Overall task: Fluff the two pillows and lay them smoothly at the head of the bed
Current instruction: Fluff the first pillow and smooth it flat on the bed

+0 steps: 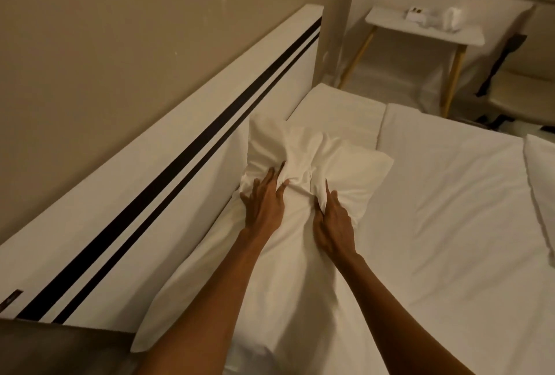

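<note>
Two white pillows lie along the headboard [168, 146]. The near pillow [210, 293] stretches flat under my forearms. The far pillow [303, 149] is crumpled, with its cover bunched into folds at the near end. My left hand [264, 203] presses on that bunched end with fingers spread, next to the headboard. My right hand [333, 221] sits a hand's width to the right, thumb and forefinger pinching a fold of the far pillow's cover. A ridge of gathered fabric stands between the two hands.
The white headboard carries two dark stripes and stands against a beige wall. A smooth white duvet [450, 209] covers the bed to the right. A small white side table [420, 29] with wooden legs holds small items beyond the bed; a chair [516, 86] stands beside it.
</note>
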